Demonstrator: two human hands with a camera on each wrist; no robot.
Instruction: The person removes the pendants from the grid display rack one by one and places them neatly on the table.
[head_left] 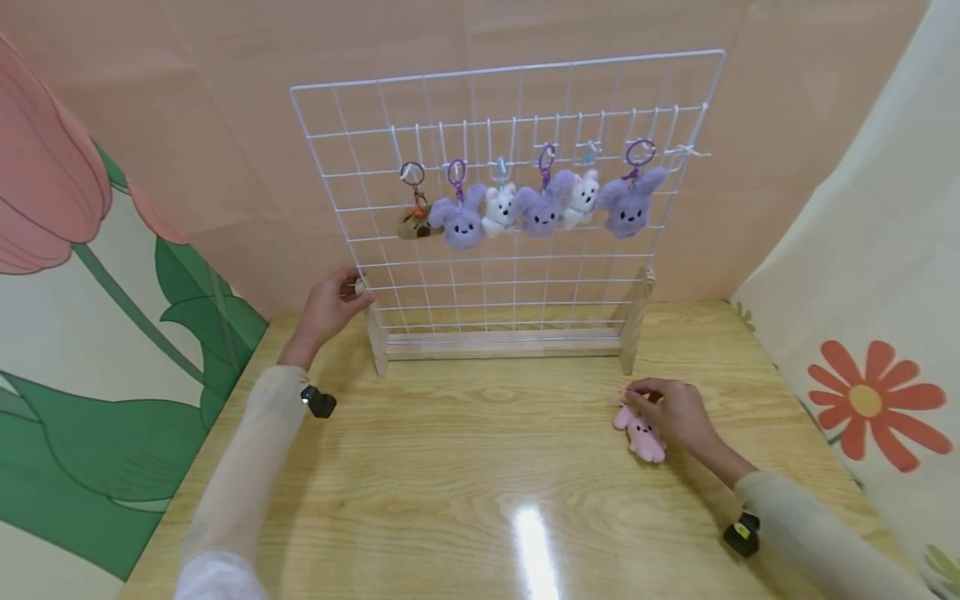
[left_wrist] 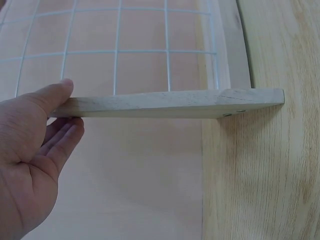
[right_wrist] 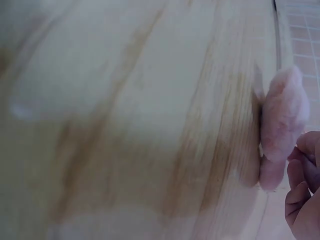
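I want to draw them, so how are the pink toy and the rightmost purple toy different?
The pink toy is down by the tabletop, but the purple toy hangs on the white grid. The right hand holds the pink toy, while no hand touches the purple toy. Both look soft, with small dark eyes.

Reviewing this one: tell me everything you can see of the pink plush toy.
The pink plush toy looks soft and fuzzy, with dark eyes and an ear-like flap sticking out left. Its face shows to the head camera, head end away from the person. It is low at the tabletop, before the rack's right wooden leg. The right grip pinches at its head end, partly hiding it; any fitting there is unclear.
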